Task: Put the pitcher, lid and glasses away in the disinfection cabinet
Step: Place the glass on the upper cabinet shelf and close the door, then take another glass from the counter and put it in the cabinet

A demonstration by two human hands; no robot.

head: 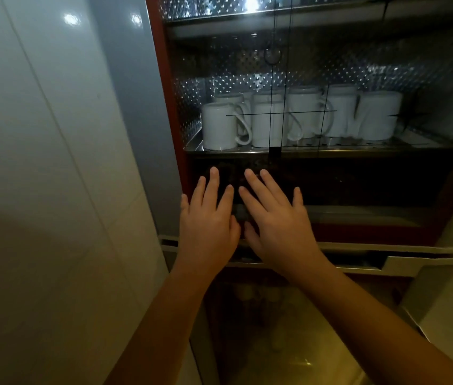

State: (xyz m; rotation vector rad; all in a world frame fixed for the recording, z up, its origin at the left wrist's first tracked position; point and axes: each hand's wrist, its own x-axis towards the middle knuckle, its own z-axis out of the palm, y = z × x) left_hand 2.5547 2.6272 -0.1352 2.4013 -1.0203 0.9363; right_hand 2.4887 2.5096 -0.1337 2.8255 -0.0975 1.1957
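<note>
The disinfection cabinet [169, 112] with a dark red frame fills the middle and right of the head view. Both my hands lie flat side by side against the dark lower part of its glass door. My left hand [208, 220] has straight, spread fingers near the left frame. My right hand [278, 218] lies just to its right, fingers also straight. Neither hand holds anything. Behind the glass, several white mugs [219, 126] stand upside down on a perforated metal shelf [330, 147]. No pitcher or lid shows; faint glass-like shapes show dimly in the lower compartment [261, 301].
A glossy white tiled wall [53, 162] runs along the left of the cabinet. A grey ledge [414, 262] crosses below the upper door. Another shelf [275, 20] sits at the top, under a bright reflection.
</note>
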